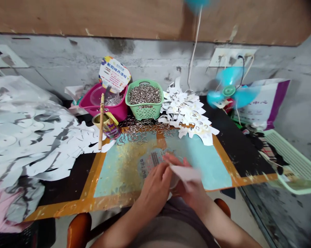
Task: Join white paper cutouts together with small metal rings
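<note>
**A:** What are the hands on?

**B:** The left hand [154, 187] and right hand [188, 184] sit close together at the near edge of the board [209, 168]. A round printed tag [150, 162] lies at the left hand's fingers, and a pale paper slip [186, 173] crosses the right hand.

**A:** Is either one really holding something?

**B:** Both are narrow, with the fingers curled in, but I can't tell whether they're gripping. The slip is blurred and hides part of the right hand, and the fingertips are hard to make out. There's also a curved, clear-looking edge under the slip that I can't identify.

**A:** Can you read the tag?

**B:** No, the print is too small.

**A:** What's beyond the hands?

**B:** Loose metal rings [142, 130] lie at the board's far edge, just below a green basket [144, 99] full of rings. Beside it are a pink tub [116, 112], a cup [110, 126] with a stick [101, 120] in it, and a pile of white cut-outs [188, 115]. A blue fan [229, 90] stands on the right, with its blades partly blurred.
</note>
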`<state>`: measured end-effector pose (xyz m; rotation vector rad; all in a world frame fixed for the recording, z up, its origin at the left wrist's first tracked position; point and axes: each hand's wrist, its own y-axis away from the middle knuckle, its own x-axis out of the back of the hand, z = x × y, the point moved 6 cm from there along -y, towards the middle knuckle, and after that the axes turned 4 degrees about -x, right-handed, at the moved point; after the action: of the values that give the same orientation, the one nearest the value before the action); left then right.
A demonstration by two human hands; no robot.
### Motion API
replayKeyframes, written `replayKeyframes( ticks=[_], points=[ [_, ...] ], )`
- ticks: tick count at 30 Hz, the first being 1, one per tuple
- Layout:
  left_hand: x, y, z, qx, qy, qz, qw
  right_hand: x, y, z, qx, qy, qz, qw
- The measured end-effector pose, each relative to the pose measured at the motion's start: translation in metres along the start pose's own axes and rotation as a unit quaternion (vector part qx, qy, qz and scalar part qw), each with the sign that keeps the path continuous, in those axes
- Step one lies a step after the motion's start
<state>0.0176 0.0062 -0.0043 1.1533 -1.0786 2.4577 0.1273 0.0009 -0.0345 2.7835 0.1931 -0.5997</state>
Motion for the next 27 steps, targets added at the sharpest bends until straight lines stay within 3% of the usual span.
replayKeyframes(
  ticks=[4,7,10,15,20,27],
  points=[
    [0.003,-0.009,0.014,-0.075,0.078,-0.056,0.993,-0.004,-0.01,-0.001,-0.017,-0.103,-0.066,0.992],
    [0.007,-0.002,0.02,-0.086,0.077,-0.059,0.991,0.0,-0.016,-0.008,0.012,-0.109,-0.057,0.992],
    [0.013,0.011,0.024,-0.095,0.048,-0.006,0.994,0.005,-0.02,-0.011,0.041,-0.088,-0.025,0.995],
    [0.024,0.024,0.025,-0.085,0.041,0.092,0.991,0.007,-0.023,-0.011,0.05,-0.107,-0.042,0.992],
    [0.032,0.019,0.014,-0.014,0.056,0.165,0.985,0.009,-0.019,-0.02,0.087,-0.119,-0.07,0.987],
    [0.031,0.026,-0.004,0.032,0.062,0.17,0.983,0.02,-0.021,-0.029,0.084,-0.072,-0.032,0.993]
  ],
)
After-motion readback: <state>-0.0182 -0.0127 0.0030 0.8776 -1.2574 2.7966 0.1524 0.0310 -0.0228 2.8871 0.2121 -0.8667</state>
